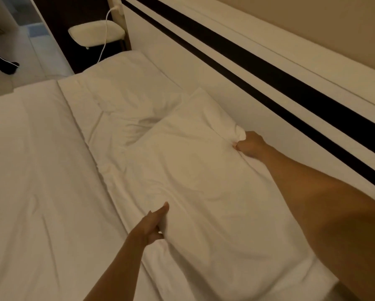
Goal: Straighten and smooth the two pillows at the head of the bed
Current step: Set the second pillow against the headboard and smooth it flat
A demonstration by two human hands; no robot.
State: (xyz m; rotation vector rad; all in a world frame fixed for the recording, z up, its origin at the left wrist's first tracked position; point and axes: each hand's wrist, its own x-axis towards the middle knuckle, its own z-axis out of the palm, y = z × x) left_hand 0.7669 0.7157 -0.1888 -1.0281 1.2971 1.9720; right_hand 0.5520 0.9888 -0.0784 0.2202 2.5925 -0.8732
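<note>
Two white pillows lie along the headboard. The near pillow (204, 181) is wrinkled and lies at a slant, its far corner raised over the far pillow (125, 92), which is creased in the middle. My right hand (249, 144) is closed on the near pillow's edge by the headboard. My left hand (154, 224) pinches the same pillow's edge on the mattress side, fingers tucked under the fabric.
The white sheet (36, 181) covers the mattress to the left. A white headboard (236, 68) with a dark stripe runs along the right. Beyond the bed stand a small white bedside shelf (95, 32) and a hanging white cable (105, 42). Floor with dark items is at far left.
</note>
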